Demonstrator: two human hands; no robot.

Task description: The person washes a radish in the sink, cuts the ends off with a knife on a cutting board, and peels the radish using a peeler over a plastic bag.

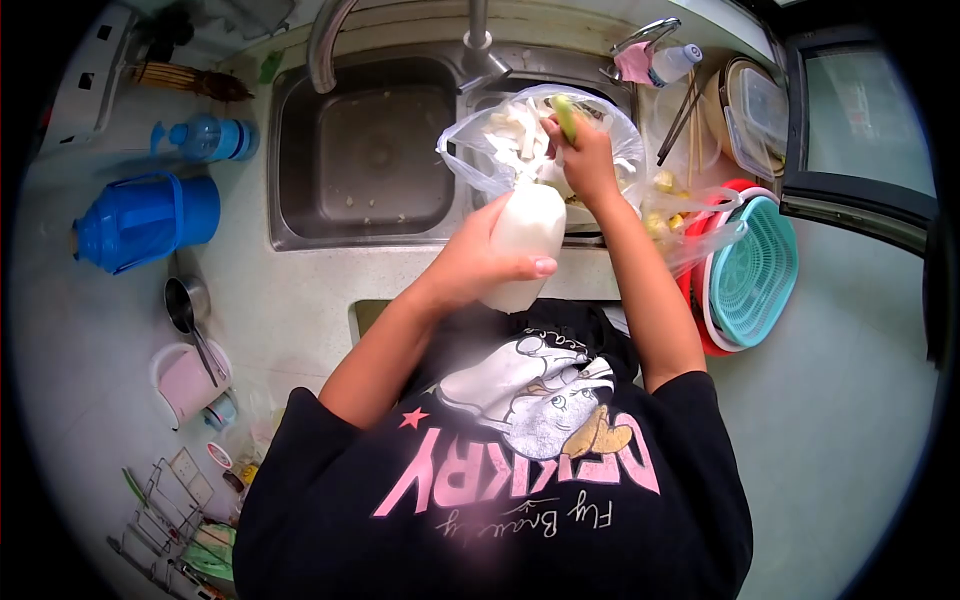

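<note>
My left hand [468,262] is wrapped round a thick white radish [530,235], which it holds at the near edge of the sink, thumb along its side. My right hand [588,165] is closed round the light green handle of a tool [564,112]; its working end is hidden. Just beyond the radish, a clear plastic bag [465,150] lies open over the right sink basin. White strips of peel [515,138] are heaped inside it, left of my right hand.
The left basin [385,150] has a few small scraps on its bottom. At the right stand nested colanders [755,270], chopsticks [693,130] and a small bottle [676,64]. A blue thermos [150,222] and a water bottle [215,138] stand at the left. An open window frame [855,195] juts in at the right.
</note>
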